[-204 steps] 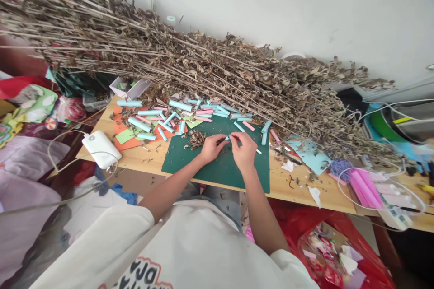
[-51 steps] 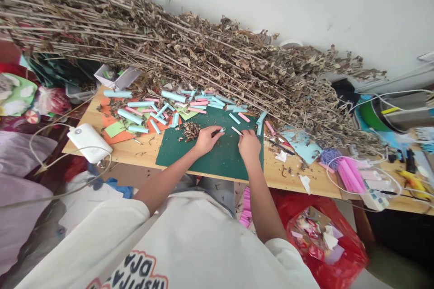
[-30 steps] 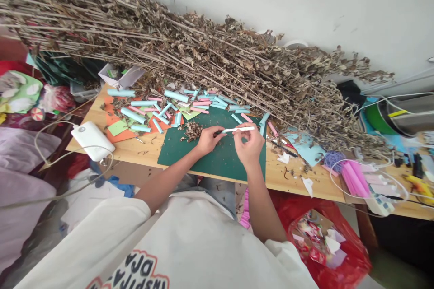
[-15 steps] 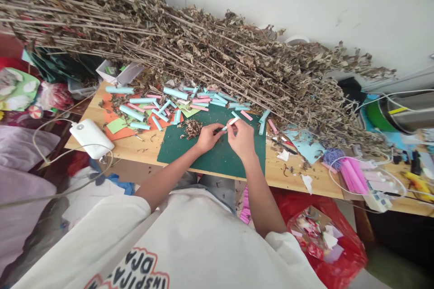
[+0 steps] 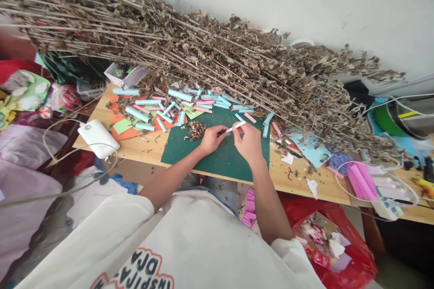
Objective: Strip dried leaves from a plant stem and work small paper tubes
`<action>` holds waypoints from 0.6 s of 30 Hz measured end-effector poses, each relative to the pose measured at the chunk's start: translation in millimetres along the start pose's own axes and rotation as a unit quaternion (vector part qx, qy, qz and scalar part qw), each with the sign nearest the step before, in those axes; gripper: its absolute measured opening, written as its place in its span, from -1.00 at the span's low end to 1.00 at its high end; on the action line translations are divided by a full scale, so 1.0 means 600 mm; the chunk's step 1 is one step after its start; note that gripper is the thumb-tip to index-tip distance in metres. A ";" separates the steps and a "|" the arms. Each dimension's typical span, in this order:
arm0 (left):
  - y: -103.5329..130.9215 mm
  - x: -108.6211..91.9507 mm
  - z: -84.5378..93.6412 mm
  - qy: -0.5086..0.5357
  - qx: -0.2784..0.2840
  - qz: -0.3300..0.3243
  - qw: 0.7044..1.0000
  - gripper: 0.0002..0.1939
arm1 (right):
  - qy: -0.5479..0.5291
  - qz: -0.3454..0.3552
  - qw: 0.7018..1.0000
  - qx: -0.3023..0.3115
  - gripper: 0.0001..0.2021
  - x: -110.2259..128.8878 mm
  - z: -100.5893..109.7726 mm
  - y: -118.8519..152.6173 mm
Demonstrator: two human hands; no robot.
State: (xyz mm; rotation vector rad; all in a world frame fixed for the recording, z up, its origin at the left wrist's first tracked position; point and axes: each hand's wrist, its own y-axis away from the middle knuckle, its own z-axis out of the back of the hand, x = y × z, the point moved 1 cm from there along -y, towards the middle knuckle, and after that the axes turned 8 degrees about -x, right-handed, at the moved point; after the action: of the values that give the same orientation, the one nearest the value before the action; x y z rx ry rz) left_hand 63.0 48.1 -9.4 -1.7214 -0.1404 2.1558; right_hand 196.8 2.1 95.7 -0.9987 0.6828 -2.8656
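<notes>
My left hand (image 5: 213,139) pinches the near end of a small pale blue paper tube (image 5: 229,130) above a dark green cutting mat (image 5: 190,159). My right hand (image 5: 249,142), fingers closed, grips a slim white stick (image 5: 240,124) in line with the tube. Whether the stick goes into the tube or only meets it, I cannot tell. A small heap of dried leaves (image 5: 196,130) lies on the mat just left of my left hand. Beyond my hands, several rolled blue paper tubes (image 5: 179,95) and pink paper tubes (image 5: 250,118) are scattered.
A long pile of dried stalks (image 5: 203,49) covers the back of the wooden table (image 5: 149,144). At the left edge lies a white power bank (image 5: 98,139) with a cable. Purple yarn (image 5: 340,162) and pink paper (image 5: 362,180) sit at right, above a red trash bag (image 5: 356,257).
The view has shifted slightly, so the scene sits a little to the right. My right hand has turned a little, and the white stick lies flatter. Both hands keep their grip.
</notes>
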 end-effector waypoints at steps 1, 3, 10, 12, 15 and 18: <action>0.000 0.002 -0.001 -0.003 -0.007 0.003 1.000 -0.79 | 0.000 -0.002 1.000 -0.023 -0.81 0.001 0.009 -0.001; 0.001 0.004 -0.002 -0.005 -0.022 0.010 1.000 -0.78 | 0.000 -0.022 0.996 -0.089 -0.77 -0.001 0.031 -0.002; 0.001 -0.007 -0.001 0.024 -0.040 0.044 0.998 -0.75 | 0.209 -0.082 0.974 0.000 -0.74 -0.043 0.050 0.006; 0.001 -0.013 0.000 0.030 -0.040 0.047 0.998 -0.72 | 0.284 -0.078 0.954 0.063 -0.75 -0.059 0.037 0.015; 0.001 -0.017 0.002 0.034 -0.041 0.037 0.998 -0.70 | 0.330 -0.068 0.935 0.112 -0.77 -0.085 0.013 0.027; 0.000 -0.014 0.003 0.043 -0.050 0.026 0.998 -0.72 | 0.327 -0.081 0.935 0.113 -0.78 -0.111 -0.006 0.038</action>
State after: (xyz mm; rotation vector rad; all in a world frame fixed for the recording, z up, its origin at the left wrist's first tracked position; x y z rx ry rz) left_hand 62.8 45.2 -1.2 -1.8891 -0.1868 2.1406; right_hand 244.9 -5.5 44.7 -0.0512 0.2691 -3.3210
